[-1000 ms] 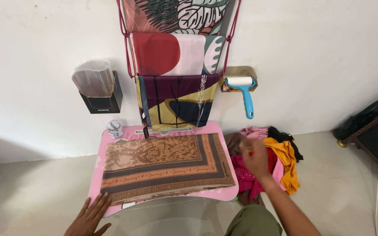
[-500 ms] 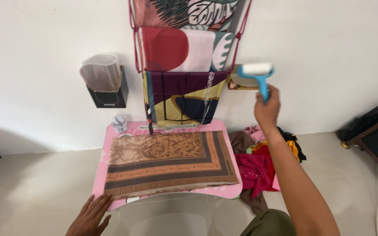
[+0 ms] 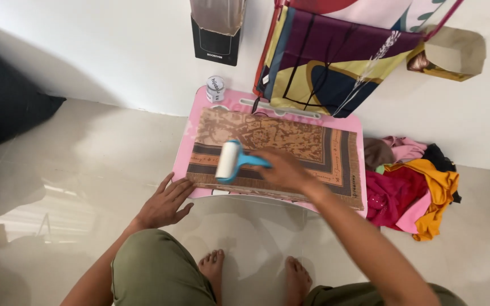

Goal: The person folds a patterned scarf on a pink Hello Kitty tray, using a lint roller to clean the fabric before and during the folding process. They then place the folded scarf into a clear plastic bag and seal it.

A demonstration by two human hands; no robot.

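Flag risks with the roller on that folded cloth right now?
The left hand rests at the pink table's edge, not pinning the brown scarf, so the lint roller in the right hand might drag or bunch it. The small jar at the table's corner could get knocked.

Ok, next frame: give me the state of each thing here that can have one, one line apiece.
Lint roller: held in right hand, on the cloth.
Patterned brown cloth: spread flat on pink table.
Left hand: flat at the table's near edge.
Small jar: upright, lid on.
Clothes pile: heaped on floor.
Wall holder: empty.
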